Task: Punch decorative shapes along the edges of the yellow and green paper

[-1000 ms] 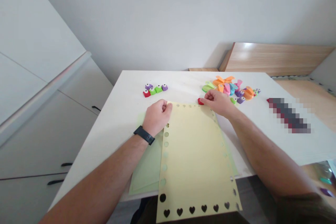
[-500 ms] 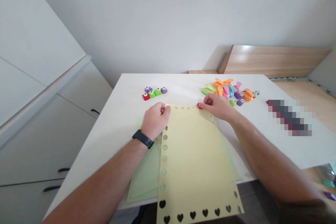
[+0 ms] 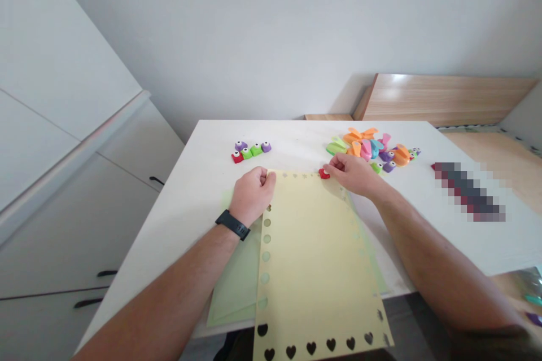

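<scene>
My left hand (image 3: pixel 253 192) pinches the top left corner of a pale yellow sheet of paper (image 3: pixel 315 254). Shapes are cut along the sheet's borders, with round holes on the left and hearts along the near edge. At the sheet's far edge, toward the right, sits a small red craft punch (image 3: pixel 324 174). The fingers of my right hand (image 3: pixel 349 172) are closed on that punch. Pale green sheets (image 3: pixel 237 282) lie beneath the yellow one, and its near end hangs past the table edge.
Several small red, green and purple punches (image 3: pixel 256 150) stand at the table's back left. A pile of larger orange, pink, green and blue punches (image 3: pixel 364 144) lies behind my right hand. Further right is a blurred-out dark object (image 3: pixel 468 192). White cabinets (image 3: pixel 127 180) flank the left side.
The red punch has shifted slightly toward me onto the paper's far edge, with my right hand on it. My left hand keeps its grip on the corner. The view has tilted a little.
</scene>
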`<state>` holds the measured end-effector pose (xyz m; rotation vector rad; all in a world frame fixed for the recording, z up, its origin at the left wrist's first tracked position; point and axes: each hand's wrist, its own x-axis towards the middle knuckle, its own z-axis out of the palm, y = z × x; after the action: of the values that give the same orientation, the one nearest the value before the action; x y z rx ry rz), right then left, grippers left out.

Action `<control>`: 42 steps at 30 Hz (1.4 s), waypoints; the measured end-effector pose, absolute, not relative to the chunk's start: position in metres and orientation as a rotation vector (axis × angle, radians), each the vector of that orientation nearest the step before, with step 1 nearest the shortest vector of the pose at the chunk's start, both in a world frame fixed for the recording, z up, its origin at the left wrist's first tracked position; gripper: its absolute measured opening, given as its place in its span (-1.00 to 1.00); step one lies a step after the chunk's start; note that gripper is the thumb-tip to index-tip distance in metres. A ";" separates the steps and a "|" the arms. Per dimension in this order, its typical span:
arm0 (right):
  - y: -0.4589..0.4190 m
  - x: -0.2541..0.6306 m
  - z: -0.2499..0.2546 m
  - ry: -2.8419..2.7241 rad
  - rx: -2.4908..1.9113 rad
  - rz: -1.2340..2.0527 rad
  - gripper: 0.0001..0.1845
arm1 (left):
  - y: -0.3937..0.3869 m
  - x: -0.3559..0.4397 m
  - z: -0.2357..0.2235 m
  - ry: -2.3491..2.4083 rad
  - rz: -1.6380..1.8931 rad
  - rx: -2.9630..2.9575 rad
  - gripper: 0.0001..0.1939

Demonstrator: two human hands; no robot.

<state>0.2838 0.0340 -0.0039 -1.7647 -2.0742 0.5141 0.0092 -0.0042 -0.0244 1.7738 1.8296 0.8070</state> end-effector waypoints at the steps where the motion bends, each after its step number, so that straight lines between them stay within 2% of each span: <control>1: 0.035 0.284 -0.004 -2.074 -1.773 0.506 -0.68 | -0.004 0.009 -0.024 1.830 0.804 1.773 -0.68; 42: 0.048 0.288 -0.017 -2.042 -1.877 0.689 -0.63 | -0.003 0.009 -0.027 1.850 0.815 1.774 -0.70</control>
<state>0.2877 0.0478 -0.0169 -1.8772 -2.0424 0.6889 0.0094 -0.0035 -0.0272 1.7738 1.8498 0.8149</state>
